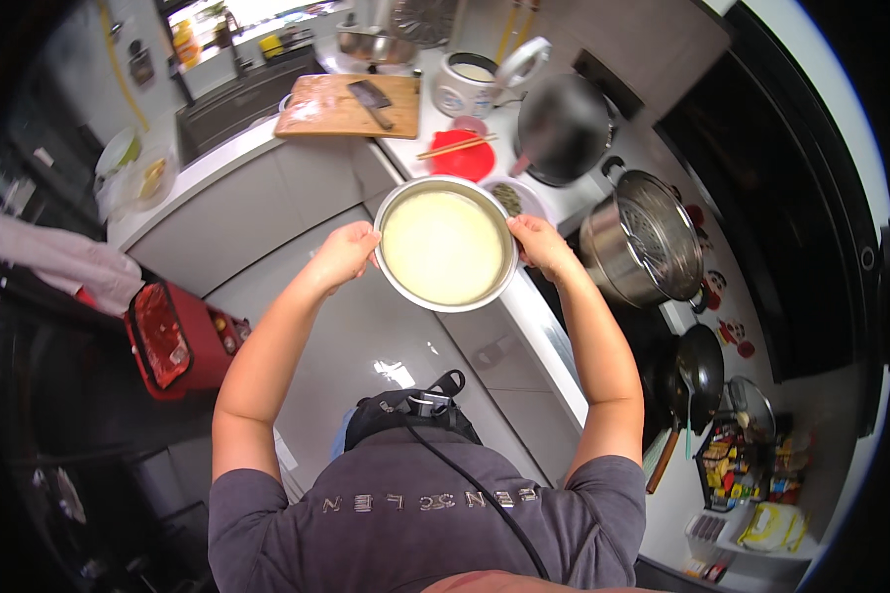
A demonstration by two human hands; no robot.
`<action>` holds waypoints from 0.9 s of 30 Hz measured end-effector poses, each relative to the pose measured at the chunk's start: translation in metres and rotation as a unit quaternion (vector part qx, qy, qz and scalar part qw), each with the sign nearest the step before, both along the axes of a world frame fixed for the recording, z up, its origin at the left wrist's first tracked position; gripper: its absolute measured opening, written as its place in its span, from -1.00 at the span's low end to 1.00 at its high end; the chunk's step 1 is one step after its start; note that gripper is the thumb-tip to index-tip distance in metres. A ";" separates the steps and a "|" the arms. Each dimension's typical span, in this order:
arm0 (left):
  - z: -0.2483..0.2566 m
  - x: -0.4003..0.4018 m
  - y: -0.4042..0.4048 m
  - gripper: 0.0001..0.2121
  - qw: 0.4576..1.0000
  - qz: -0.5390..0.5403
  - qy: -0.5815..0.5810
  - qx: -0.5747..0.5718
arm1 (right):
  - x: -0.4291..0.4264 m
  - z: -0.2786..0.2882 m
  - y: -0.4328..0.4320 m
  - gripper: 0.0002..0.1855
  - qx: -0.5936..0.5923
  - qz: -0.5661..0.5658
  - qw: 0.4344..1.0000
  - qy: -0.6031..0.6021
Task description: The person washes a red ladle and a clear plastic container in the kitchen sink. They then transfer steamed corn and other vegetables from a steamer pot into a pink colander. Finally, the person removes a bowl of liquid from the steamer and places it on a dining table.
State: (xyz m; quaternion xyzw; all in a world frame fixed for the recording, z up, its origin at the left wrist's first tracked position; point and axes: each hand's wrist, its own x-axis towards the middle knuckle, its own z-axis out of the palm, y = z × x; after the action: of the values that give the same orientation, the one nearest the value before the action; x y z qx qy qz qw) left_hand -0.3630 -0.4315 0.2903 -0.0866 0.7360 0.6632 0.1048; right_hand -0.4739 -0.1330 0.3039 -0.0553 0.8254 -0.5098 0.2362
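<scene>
A round metal pan (445,248) filled with a smooth pale-yellow mixture is held in the air between my two hands, over the floor beside the counter edge. My left hand (346,253) grips its left rim, and my right hand (540,241) grips its right rim with the thumb on top. Partly hidden behind the pan are a red bowl or lid (461,157) with wooden chopsticks (445,148) across it, and a pale bowl (538,204) with dark contents.
A wooden cutting board (319,111) with a cleaver (371,95) juts over the counter edge. An open rice cooker (469,98), a dark wok or pan (564,122) and a large steel steamer pot (608,252) stand at the right. A red trash bin (208,356) is at the lower left.
</scene>
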 end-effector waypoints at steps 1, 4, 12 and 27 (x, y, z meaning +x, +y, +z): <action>-0.004 0.016 -0.013 -0.79 1.000 0.011 -0.007 -0.017 | 0.004 -0.010 -0.016 -0.72 -0.004 0.022 1.000 0.003; -0.009 0.064 -0.044 -0.78 0.996 0.074 -0.012 -0.051 | 0.024 -0.021 -0.063 -0.69 -0.032 0.078 0.996 -0.017; -0.020 0.175 -0.072 -0.77 0.963 0.257 -0.036 -0.074 | 0.059 -0.044 -0.159 -0.72 -0.063 0.221 0.973 -0.019; -0.054 0.303 0.026 -0.79 0.835 0.549 -0.035 0.020 | 0.111 -0.072 -0.222 -0.63 0.022 0.469 0.883 0.011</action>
State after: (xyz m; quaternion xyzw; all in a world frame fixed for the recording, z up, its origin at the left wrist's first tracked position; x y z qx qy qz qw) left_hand -0.0595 -0.4050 0.2363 -0.4974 0.5504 0.6226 -0.2490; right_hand -0.3629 -0.3548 0.2317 -0.4366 0.7166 -0.3204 0.4395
